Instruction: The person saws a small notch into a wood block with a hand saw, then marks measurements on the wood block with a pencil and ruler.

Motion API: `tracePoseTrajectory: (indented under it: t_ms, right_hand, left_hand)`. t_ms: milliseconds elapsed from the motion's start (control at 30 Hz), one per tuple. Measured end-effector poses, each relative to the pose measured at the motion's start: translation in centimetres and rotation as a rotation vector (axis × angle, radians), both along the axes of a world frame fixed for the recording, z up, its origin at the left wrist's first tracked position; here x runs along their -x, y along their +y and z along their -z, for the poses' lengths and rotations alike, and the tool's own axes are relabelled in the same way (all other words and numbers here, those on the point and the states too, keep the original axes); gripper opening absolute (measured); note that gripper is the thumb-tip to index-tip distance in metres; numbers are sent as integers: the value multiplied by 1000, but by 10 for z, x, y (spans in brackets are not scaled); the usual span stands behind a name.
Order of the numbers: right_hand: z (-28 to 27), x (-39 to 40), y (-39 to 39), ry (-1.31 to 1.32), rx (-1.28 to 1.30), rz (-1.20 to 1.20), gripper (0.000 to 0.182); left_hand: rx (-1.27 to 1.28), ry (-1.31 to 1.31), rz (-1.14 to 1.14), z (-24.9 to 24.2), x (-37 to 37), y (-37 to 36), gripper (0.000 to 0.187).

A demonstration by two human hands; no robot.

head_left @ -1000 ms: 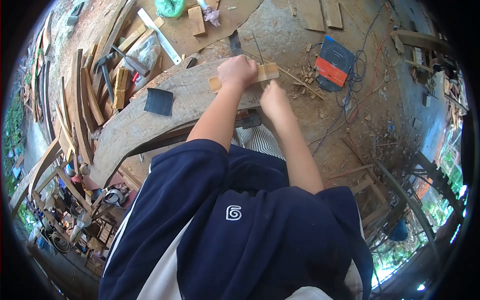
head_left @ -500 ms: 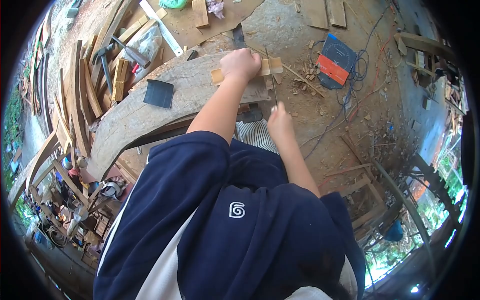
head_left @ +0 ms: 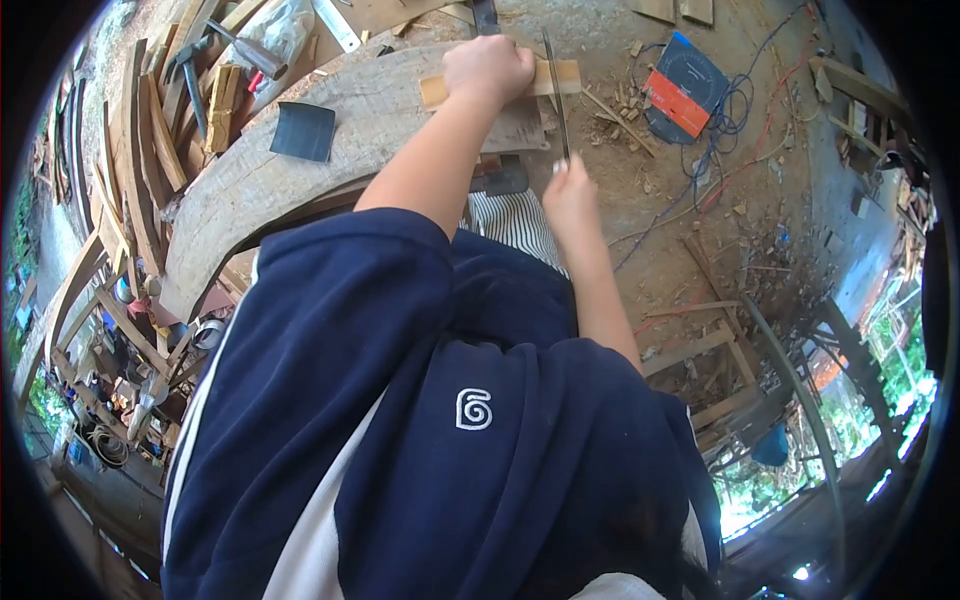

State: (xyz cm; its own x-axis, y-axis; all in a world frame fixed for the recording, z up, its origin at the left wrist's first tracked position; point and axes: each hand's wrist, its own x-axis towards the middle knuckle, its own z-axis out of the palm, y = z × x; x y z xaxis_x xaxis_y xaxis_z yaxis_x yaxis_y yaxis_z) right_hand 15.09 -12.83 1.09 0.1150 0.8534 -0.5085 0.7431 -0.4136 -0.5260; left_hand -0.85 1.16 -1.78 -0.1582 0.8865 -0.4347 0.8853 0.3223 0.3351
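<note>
Where your view begins at the left, a hammer [head_left: 194, 95] lies among loose timber, and next to it the curved wooden worktop [head_left: 240, 190] sweeps up toward your hands, carrying a dark curled sheet [head_left: 303, 131] well apart from them. Farther right, near the worktop's far end, the wood strip [head_left: 571, 77] lies across the top and reaches out past the edge. Your left hand [head_left: 488, 68] is over its middle, fingers curled down and clamped on it, just as they were a second ago, so the strip appears to be kept steady. Just right of that fist, a thin blade [head_left: 562, 120] crosses the strip near its outer end. Your right hand [head_left: 573, 195] has its fingers closed around the near end of the blade, though any handle is hidden. A second ago that hand was right beside the strip; now it is clearly nearer your body, with more blade showing between, which suggests a pulling stroke. How deep any cut runs, you cannot tell. Rightmost, an orange-and-black packet [head_left: 688, 92] lies on the ground, apart from both hands.
</note>
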Motion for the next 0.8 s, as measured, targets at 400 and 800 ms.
tracePoseTrajectory:
  t_ms: [400,800]
  right_hand:
    - [-6,3,7,-51,30,-73,24]
    - [5,10,16,-49,-9,-41,20]
  left_hand:
    - [-10,-13,5,-1,1,-1,42]
    - [-95,-48,-17,-6,0,1,42]
